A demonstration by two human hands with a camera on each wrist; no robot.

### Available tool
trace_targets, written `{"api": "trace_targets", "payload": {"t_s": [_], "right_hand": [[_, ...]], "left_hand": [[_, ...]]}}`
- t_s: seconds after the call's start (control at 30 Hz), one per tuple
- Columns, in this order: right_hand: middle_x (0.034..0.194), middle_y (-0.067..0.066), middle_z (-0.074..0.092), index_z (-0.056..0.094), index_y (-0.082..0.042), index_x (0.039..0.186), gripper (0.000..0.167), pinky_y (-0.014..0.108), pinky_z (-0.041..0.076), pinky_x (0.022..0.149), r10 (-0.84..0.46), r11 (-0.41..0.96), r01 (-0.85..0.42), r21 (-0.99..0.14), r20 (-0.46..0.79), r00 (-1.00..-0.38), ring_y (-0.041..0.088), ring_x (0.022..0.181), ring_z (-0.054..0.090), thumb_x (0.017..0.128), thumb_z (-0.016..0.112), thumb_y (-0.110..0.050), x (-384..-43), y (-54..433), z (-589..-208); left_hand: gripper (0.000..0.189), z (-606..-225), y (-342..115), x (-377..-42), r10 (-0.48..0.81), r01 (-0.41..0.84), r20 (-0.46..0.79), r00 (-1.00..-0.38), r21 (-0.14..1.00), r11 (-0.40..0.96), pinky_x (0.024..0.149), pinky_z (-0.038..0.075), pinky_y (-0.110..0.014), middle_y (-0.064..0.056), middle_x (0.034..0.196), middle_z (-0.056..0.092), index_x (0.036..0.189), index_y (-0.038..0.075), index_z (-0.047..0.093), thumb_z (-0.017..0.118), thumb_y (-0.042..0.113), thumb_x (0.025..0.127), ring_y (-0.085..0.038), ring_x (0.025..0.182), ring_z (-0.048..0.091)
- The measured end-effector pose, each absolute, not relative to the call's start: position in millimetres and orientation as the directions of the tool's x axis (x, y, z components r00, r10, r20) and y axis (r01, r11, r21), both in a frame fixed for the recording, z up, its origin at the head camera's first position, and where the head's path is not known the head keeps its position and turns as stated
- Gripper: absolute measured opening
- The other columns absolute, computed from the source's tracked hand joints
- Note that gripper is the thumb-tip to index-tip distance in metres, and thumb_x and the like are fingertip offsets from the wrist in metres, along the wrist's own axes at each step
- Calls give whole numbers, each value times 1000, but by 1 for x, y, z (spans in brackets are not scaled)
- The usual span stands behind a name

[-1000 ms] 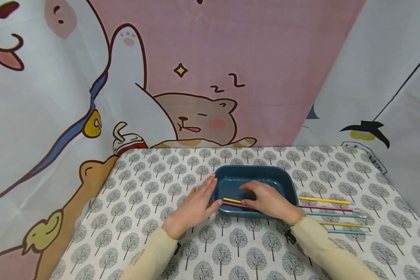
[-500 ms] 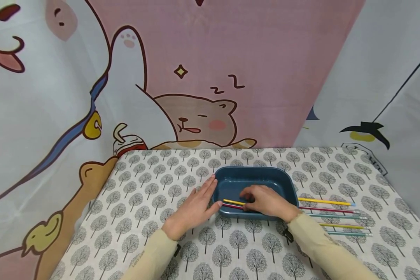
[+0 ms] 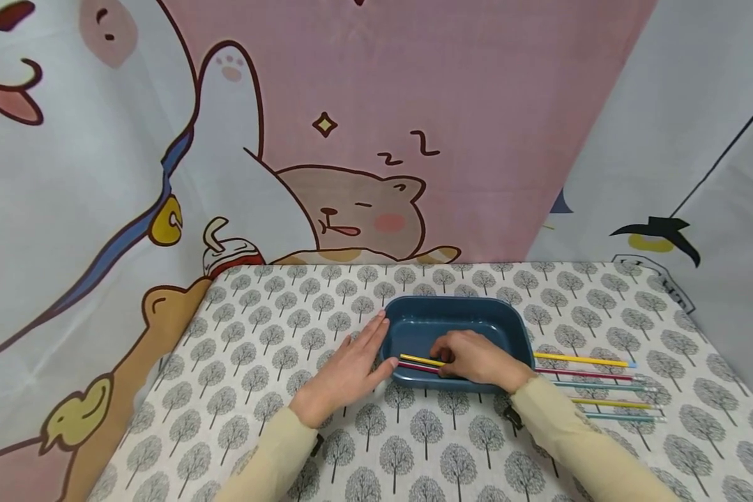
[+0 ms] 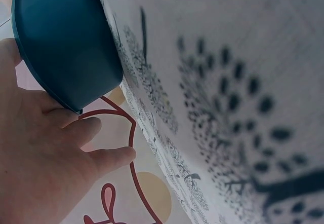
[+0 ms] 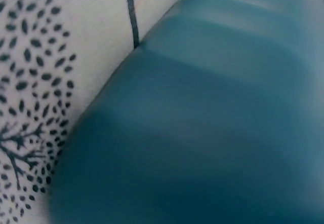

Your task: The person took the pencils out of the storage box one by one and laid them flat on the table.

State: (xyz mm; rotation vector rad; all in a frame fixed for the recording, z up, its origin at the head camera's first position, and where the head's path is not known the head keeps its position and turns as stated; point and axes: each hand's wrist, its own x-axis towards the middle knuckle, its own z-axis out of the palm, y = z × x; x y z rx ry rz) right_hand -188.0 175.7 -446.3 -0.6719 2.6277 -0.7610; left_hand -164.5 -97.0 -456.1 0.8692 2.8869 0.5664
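Note:
A dark blue rectangular tray point(image 3: 458, 307) stands on the tree-print cloth. Inside it, along the near side, lie a yellow pencil point(image 3: 414, 358) and a dark red pencil point(image 3: 414, 366). My right hand point(image 3: 477, 359) reaches into the tray with bent fingers, thumb and forefinger at these pencils; their far parts are hidden beneath it. With mostly straight fingers, my left hand point(image 3: 345, 380) rests against the tray's left end. In the left wrist view, that hand point(image 4: 40, 148) touches the tray's rim. The right wrist view shows the tray's blurred outer wall point(image 5: 192, 133), no hand.
Several pencils lie side by side on the cloth right of the tray, among them a yellow one point(image 3: 583, 359), a red one point(image 3: 592, 375) and a teal one point(image 3: 627, 418). A cartoon-printed curtain point(image 3: 477, 139) hangs behind the table.
My right hand has shifted slightly right inside the tray and its forefinger has drawn in closer to the thumb. The left hand and the pencils on the cloth have stayed put.

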Motion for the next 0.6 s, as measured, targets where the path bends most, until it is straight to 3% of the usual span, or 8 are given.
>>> {"api": "trace_targets", "payload": {"t_s": [0.6], "right_hand": [[81, -7, 65, 75, -12, 101, 12, 36, 50, 68, -514, 760, -338, -555, -195, -836, 12, 70, 56, 91, 77, -5, -188, 174, -444]], "left_hand": [[78, -456, -96, -166, 544, 516, 28, -839, 359, 778, 121, 27, -63, -7, 174, 6, 166, 6, 14, 38, 54, 109, -25, 158, 17]]}}
